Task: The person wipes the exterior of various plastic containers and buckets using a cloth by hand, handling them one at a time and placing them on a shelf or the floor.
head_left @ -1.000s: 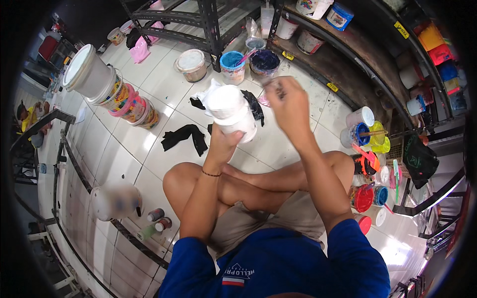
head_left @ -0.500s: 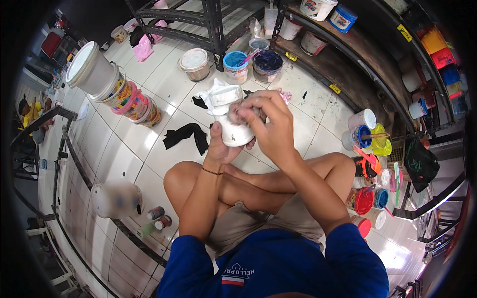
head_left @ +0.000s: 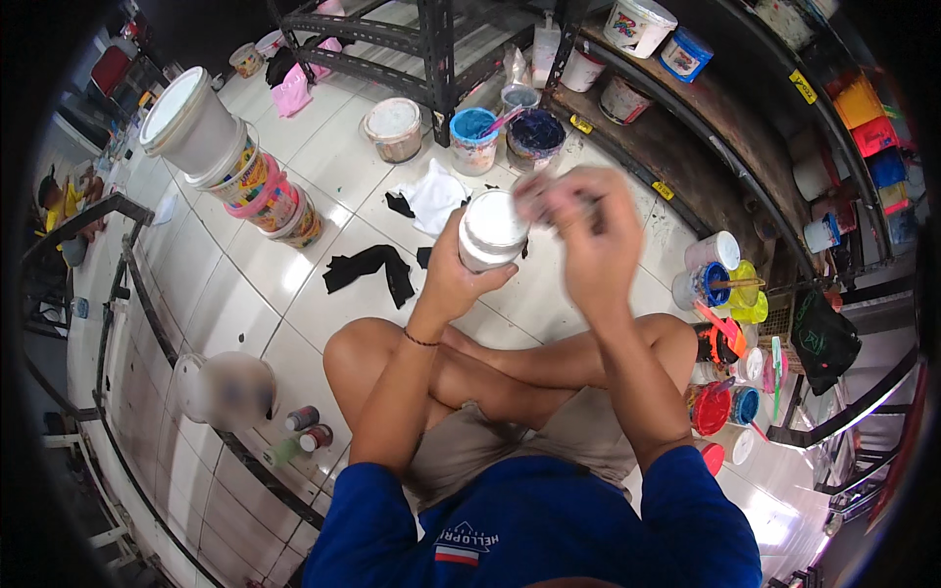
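Observation:
My left hand (head_left: pixel 453 274) is wrapped round a small white plastic tub (head_left: pixel 488 253), thumb at its front. The tub's pale round top faces up toward me. Just to its right is my right hand (head_left: pixel 600 230), raised and smeared by motion. Its fingers are closed on a crumpled, greyish-pink stained rag (head_left: pixel 534 199), which shows beside the tub's rim. Whether the rag touches the tub I cannot tell. On the tiles beyond lies a white cloth (head_left: pixel 433 196), and a black cloth strip (head_left: pixel 372 272) lies left of my hands.
Ahead stand a lidded pail (head_left: pixel 394 137), a blue paint bucket (head_left: pixel 474 147) and a dark ink bucket (head_left: pixel 535 139). Stacked tubs (head_left: pixel 260 191) rise at the left. Shelving (head_left: pixel 706 127) curves along the right, above several open paint pots (head_left: pixel 708 407). Small bottles (head_left: pixel 309 431) sit by my left knee.
The tub has turned from tilted to more upright, its top now toward me. My right hand, with the rag, has moved right, off the tub's side.

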{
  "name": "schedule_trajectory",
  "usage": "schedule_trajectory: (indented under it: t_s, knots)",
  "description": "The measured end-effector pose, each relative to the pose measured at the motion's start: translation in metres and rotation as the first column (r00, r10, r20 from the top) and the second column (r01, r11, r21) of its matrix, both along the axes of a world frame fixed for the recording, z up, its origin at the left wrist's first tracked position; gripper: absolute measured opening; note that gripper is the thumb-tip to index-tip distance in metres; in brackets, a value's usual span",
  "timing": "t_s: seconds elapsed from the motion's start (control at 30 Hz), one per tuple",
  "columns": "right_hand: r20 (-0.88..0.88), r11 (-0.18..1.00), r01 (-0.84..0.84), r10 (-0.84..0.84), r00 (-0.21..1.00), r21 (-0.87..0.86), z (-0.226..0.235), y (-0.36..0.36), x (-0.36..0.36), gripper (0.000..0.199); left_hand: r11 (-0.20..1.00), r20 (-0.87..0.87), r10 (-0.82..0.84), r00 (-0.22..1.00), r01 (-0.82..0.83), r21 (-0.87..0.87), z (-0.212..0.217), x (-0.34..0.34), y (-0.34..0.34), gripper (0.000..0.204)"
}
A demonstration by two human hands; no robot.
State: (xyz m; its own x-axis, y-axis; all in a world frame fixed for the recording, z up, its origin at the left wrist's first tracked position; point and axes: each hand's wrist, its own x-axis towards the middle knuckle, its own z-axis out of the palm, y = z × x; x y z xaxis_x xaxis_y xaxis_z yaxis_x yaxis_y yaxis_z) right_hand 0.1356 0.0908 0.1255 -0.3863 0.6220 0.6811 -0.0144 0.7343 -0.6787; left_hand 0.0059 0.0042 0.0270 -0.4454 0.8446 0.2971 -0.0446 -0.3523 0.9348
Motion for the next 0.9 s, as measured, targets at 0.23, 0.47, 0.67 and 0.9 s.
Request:
schedule_trajectory:
  t_s: [0.23,0.47,0.67,0.9]
  knots:
    - [0.214,0.973,-0.08,0.033,0.976,0.218,0.0,0.016,-0.034,0.011,0.96,-0.567,0.264,0.78,-0.272,0.074,0.013,0.008,0.002,0.074]
    - [0.139,0.999,-0.051,0.049,0.989,0.009,-0.041,0.045,-0.026,0.013,0.973,-0.574,0.207,0.792,-0.229,0.034,0.0,0.016,-0.002,0.075]
    - [-0.016,0.852,-0.161,0.177,0.984,-0.498,-0.064,0.097,0.034,0.02,0.872,-0.534,0.465,0.707,-0.47,0.137,0.034,-0.024,-0.072,0.079]
    - [0.203,0.639,-0.079,0.357,0.912,-0.765,-0.199,0.113,0.083,0.014,0.367,-0.233,0.884,0.406,-0.91,-0.193,-0.044,-0.069,-0.229,0.06]
